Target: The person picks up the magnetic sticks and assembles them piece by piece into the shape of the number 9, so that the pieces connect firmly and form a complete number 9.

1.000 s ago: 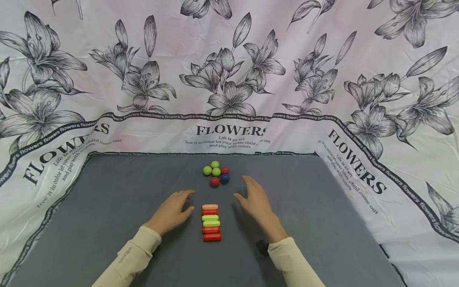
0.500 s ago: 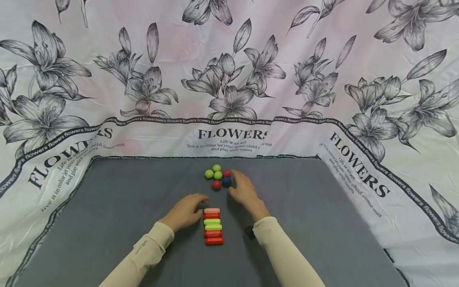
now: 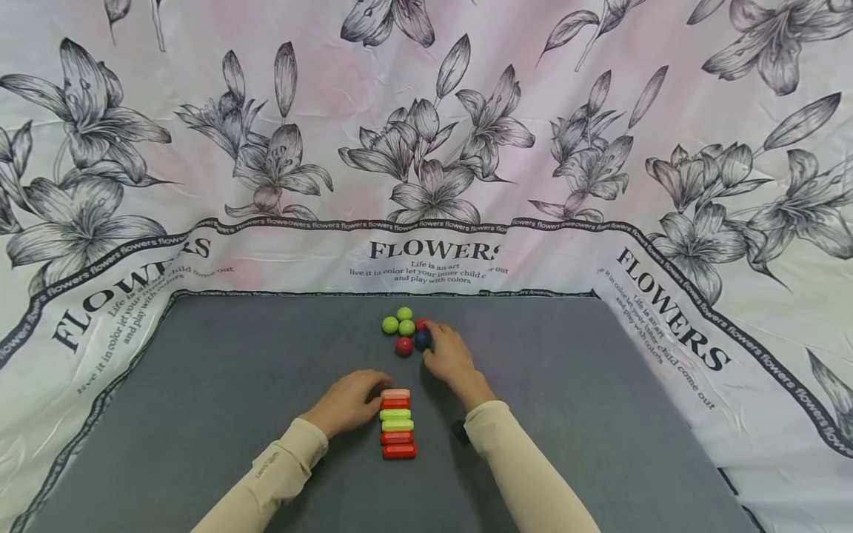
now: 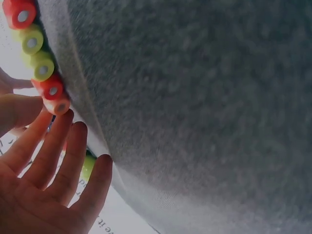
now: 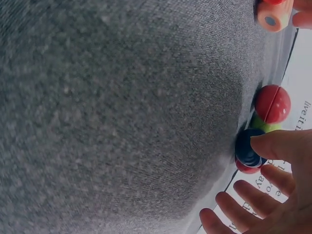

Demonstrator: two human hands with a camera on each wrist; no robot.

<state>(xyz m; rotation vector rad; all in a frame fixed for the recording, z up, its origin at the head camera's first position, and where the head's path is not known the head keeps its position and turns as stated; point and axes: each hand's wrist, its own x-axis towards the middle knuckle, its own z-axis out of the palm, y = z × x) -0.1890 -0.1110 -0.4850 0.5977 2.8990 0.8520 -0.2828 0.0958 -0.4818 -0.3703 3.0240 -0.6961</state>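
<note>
In the head view a row of short faceted sticks lies mid-table: a peach stick at the far end, then red and yellow-green ones. My left hand is at the peach stick's left end, its thumb on the near side and fingers beyond. The left wrist view shows that thumb beside the peach stick, fingers fairly straight. My right hand reaches the ball cluster's right side. In the right wrist view its thumb overlaps a dark blue ball, the other fingers spread apart. A red ball with a seam sits close by.
Green balls and a near red ball complete the cluster behind the row. A small black object shows beside the right sleeve. Flower-printed cloth rises along the back and sides of the grey table.
My right hand has moved left and away from me, up to the blue and red balls. My left hand has moved right to the peach stick. The sticks and balls keep their arrangement.
</note>
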